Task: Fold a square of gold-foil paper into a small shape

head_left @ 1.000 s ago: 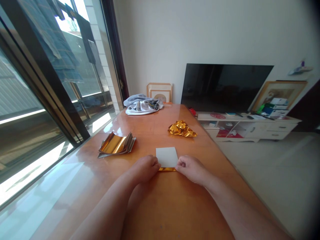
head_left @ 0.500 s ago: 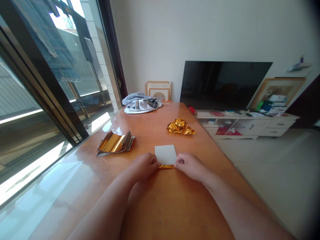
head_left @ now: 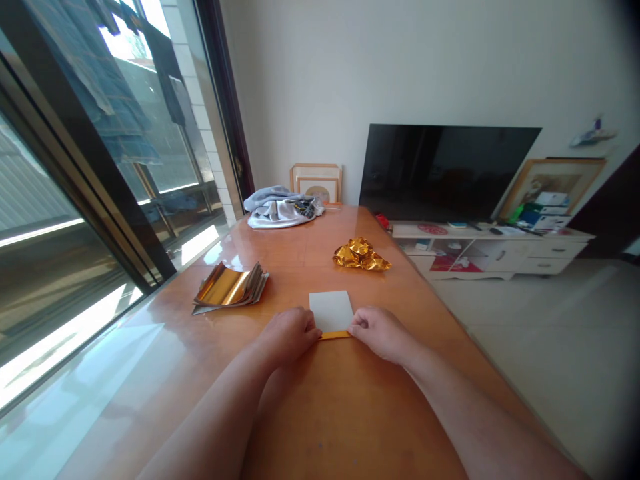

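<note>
A small sheet of foil paper (head_left: 331, 310) lies white side up on the orange wooden table (head_left: 350, 413), its near edge folded over so a thin gold strip shows. My left hand (head_left: 289, 335) pinches the left end of that fold, fingers closed. My right hand (head_left: 379, 332) pinches the right end the same way. Both hands rest on the table just in front of the sheet.
A stack of gold foil sheets (head_left: 230, 288) lies to the left near the window. A crumpled gold foil piece (head_left: 361, 255) sits further back, and a heap of clothes (head_left: 283, 207) at the far end. A TV (head_left: 450, 173) on a low cabinet stands right.
The gold strip at the sheet's near edge has become thinner and flatter. Both hands stay at the fold, barely shifted.
</note>
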`<state>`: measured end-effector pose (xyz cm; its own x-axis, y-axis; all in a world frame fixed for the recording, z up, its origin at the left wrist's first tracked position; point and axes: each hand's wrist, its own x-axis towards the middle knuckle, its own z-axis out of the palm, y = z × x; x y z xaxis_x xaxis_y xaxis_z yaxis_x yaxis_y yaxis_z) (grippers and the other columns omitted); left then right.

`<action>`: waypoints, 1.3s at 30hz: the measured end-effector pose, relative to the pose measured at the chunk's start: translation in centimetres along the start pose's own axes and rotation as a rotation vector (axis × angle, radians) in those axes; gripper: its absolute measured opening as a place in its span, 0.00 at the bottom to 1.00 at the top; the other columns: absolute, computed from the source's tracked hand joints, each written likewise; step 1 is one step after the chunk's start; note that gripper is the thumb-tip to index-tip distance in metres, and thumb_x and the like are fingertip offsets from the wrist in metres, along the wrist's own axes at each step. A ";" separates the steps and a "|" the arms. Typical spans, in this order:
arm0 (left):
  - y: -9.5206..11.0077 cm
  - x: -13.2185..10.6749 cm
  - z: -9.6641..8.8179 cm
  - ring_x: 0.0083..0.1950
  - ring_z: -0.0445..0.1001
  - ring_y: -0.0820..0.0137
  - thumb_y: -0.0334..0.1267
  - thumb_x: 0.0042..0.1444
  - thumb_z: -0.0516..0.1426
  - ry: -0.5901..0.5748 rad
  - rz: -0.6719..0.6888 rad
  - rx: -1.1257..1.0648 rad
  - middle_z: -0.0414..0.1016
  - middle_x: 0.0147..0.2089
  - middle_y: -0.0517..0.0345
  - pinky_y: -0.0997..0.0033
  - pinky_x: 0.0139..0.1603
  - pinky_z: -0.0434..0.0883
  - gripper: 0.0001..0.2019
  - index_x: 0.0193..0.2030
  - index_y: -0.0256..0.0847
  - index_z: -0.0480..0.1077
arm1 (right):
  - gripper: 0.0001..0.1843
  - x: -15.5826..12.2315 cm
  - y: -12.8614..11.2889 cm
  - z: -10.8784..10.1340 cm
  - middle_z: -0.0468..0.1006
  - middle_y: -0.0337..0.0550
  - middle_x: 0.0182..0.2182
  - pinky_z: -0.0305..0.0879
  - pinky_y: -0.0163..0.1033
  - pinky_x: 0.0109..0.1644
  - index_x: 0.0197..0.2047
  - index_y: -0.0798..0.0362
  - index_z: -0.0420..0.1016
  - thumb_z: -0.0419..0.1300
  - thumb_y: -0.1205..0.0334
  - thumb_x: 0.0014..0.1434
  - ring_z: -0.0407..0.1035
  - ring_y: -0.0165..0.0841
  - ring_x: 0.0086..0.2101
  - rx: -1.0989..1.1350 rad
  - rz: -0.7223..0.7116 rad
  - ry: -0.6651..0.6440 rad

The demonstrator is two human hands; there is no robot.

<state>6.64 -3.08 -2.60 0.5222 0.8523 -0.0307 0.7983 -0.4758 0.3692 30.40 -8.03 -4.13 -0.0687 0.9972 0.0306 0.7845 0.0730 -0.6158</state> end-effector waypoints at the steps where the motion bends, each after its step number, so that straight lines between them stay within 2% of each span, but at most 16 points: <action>1: 0.0 0.0 0.0 0.34 0.71 0.67 0.47 0.56 0.56 0.004 -0.003 0.005 0.75 0.35 0.57 0.70 0.33 0.61 0.11 0.30 0.43 0.71 | 0.10 0.0 -0.1 0.0 0.78 0.38 0.27 0.51 0.34 0.28 0.27 0.52 0.72 0.60 0.56 0.57 0.68 0.30 0.28 -0.007 0.002 0.004; 14: 0.1 0.3 -0.2 0.35 0.72 0.67 0.51 0.55 0.57 -0.028 -0.039 -0.014 0.76 0.35 0.56 0.71 0.33 0.61 0.14 0.31 0.42 0.71 | 0.07 0.0 -0.2 0.1 0.78 0.40 0.30 0.51 0.34 0.30 0.30 0.51 0.74 0.61 0.58 0.57 0.67 0.31 0.30 -0.106 -0.007 0.016; 19: 0.4 0.1 -0.4 0.37 0.72 0.66 0.49 0.57 0.57 -0.016 -0.020 0.034 0.76 0.37 0.56 0.70 0.34 0.61 0.12 0.33 0.43 0.70 | 0.06 -0.1 -0.3 0.0 0.79 0.40 0.31 0.51 0.34 0.30 0.30 0.51 0.74 0.61 0.59 0.57 0.68 0.31 0.32 -0.102 -0.015 0.015; 23: 1.3 -0.3 -0.7 0.43 0.72 0.63 0.40 0.56 0.58 0.064 0.096 0.132 0.76 0.40 0.56 0.66 0.44 0.62 0.05 0.39 0.44 0.70 | 0.06 -0.1 -0.3 0.0 0.78 0.39 0.31 0.52 0.34 0.31 0.32 0.51 0.74 0.61 0.59 0.58 0.67 0.32 0.32 -0.106 -0.027 0.011; 25: 1.9 -0.5 -0.8 0.46 0.72 0.62 0.34 0.56 0.57 0.098 0.183 0.168 0.75 0.43 0.55 0.64 0.47 0.62 0.06 0.41 0.45 0.70 | 0.06 -0.1 -0.3 0.1 0.77 0.39 0.32 0.52 0.34 0.32 0.32 0.51 0.74 0.61 0.59 0.59 0.67 0.32 0.32 -0.112 -0.042 0.013; 28: 2.8 -0.9 -0.6 0.47 0.71 0.62 0.29 0.59 0.53 0.083 0.263 0.213 0.73 0.44 0.53 0.64 0.48 0.62 0.11 0.44 0.46 0.71 | 0.05 -0.3 -0.3 0.1 0.77 0.39 0.33 0.52 0.34 0.33 0.32 0.51 0.73 0.61 0.60 0.59 0.67 0.32 0.33 -0.126 -0.059 0.025; 36: 4.7 -0.9 0.4 0.45 0.67 0.60 0.36 0.66 0.52 0.072 0.394 0.369 0.68 0.43 0.51 0.62 0.46 0.63 0.10 0.47 0.49 0.75 | 0.11 -0.7 -0.9 -0.4 0.77 0.37 0.33 0.47 0.35 0.30 0.34 0.49 0.70 0.64 0.52 0.58 0.66 0.31 0.32 -0.178 0.065 0.037; 39: 4.8 -0.9 0.5 0.44 0.67 0.61 0.36 0.66 0.52 0.048 0.421 0.412 0.68 0.41 0.52 0.63 0.45 0.63 0.11 0.44 0.48 0.76 | 0.12 -0.6 -0.9 -0.6 0.77 0.37 0.34 0.47 0.35 0.31 0.34 0.49 0.70 0.64 0.50 0.58 0.67 0.31 0.33 -0.202 0.091 0.026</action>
<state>10.18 -6.31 -1.27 0.8131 0.5757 0.0861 0.5807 -0.8125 -0.0516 30.09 -8.68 -3.07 0.0222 0.9997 0.0040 0.8946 -0.0181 -0.4465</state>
